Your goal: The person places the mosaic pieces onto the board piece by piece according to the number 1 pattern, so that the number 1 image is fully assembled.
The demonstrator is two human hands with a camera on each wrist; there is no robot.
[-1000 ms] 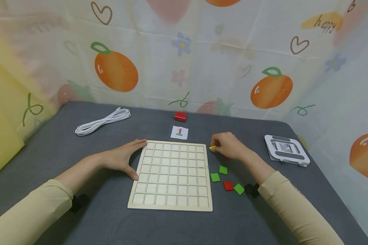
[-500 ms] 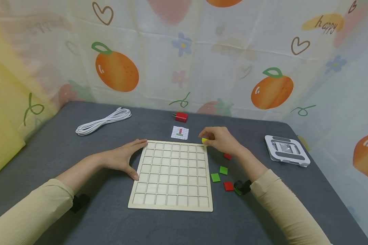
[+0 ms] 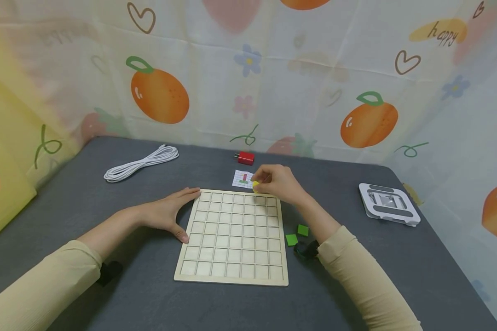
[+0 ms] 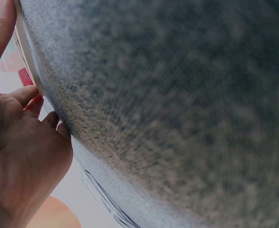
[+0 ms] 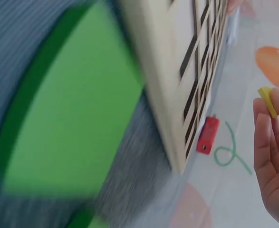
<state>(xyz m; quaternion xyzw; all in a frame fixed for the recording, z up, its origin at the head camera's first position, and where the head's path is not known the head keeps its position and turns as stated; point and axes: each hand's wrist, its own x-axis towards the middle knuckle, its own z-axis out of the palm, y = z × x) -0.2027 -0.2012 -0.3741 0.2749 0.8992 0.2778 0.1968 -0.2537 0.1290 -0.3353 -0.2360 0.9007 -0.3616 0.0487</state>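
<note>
A pale wooden grid board lies flat on the grey table. My left hand rests along its left edge, thumb and fingers spread against the side; the left wrist view shows the palm beside that edge. Between thumb and fingertips my right hand pinches a small yellow square tile above the board's far edge. The right wrist view shows this tile held edge-on. Two green tiles show right of the board, partly beside my right sleeve, which hides the area around them.
A small paper card with a coloured grid pattern lies behind the board, partly covered by my right fingers. Farther back is a red plug adapter. A coiled white cable lies back left, and a white and grey folding stand at right.
My right hand has carried the yellow tile left, from beside the board to over its far edge. Its forearm now covers the red tiles and one green tile. The left hand stays put.
</note>
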